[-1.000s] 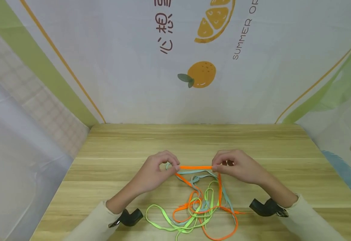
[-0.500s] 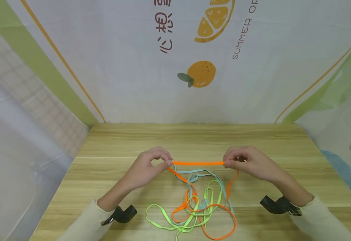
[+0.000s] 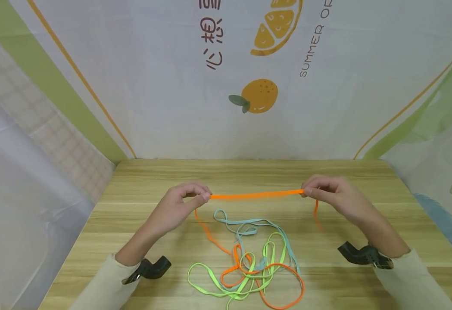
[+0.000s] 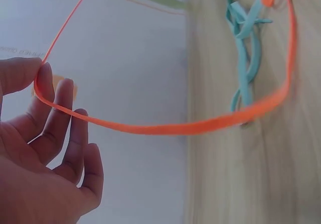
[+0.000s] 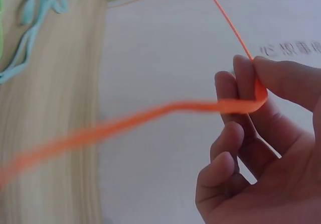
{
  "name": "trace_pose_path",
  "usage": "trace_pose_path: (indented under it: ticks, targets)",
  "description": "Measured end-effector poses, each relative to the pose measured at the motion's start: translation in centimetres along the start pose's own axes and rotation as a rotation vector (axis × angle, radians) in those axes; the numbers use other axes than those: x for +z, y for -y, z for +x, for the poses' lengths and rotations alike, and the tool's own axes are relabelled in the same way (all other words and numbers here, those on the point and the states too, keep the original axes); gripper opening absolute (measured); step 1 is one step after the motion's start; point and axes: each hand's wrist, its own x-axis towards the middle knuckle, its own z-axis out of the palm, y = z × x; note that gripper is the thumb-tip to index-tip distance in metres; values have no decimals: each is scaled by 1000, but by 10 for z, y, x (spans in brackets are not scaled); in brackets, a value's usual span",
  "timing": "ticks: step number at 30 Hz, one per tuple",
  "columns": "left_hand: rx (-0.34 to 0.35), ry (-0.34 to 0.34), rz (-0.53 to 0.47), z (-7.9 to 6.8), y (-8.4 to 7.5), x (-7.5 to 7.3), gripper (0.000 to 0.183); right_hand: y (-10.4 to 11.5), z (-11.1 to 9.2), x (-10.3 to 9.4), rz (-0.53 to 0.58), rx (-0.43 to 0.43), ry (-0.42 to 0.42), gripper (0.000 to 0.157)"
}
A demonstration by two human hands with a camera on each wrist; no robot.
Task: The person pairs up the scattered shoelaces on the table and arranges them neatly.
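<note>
An orange flat shoelace [image 3: 257, 195] is stretched nearly straight between my hands above the table. My left hand [image 3: 177, 206] pinches it between thumb and index finger; from there the lace drops in a slack curve toward the pile, as the left wrist view shows. My right hand [image 3: 338, 196] pinches it the same way, and a short loose end [image 3: 316, 213] hangs below. On the table lie a light blue lace [image 3: 249, 221] and a yellow-green lace [image 3: 210, 275], tangled with the rest of the orange lace.
The wooden table [image 3: 152, 172] meets a white printed cloth [image 3: 171, 107] at its back edge. Cloth also hangs at both sides. A black camera mount [image 3: 154, 268] is strapped to the left wrist, another mount [image 3: 359, 254] to the right.
Both hands have moved apart and away from the body, lengthening the taut orange span. Its end has come out of the pile on the right. The blue lace's left loop has come into full view.
</note>
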Motion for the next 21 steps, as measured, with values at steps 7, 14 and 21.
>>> trace_pose_path:
  ticks: [7,14,21]
  targets:
    - [-56,-27,-29,5,1,-15,16,-10,1,-16,122,17,-119,18]
    - [-96,-39,-63,9,9,-32,20,-20,-2,-32,175,60,-166,19]
    - [-129,-52,-36,9,18,-48,24,-37,-8,-49,-21,163,-169,22]
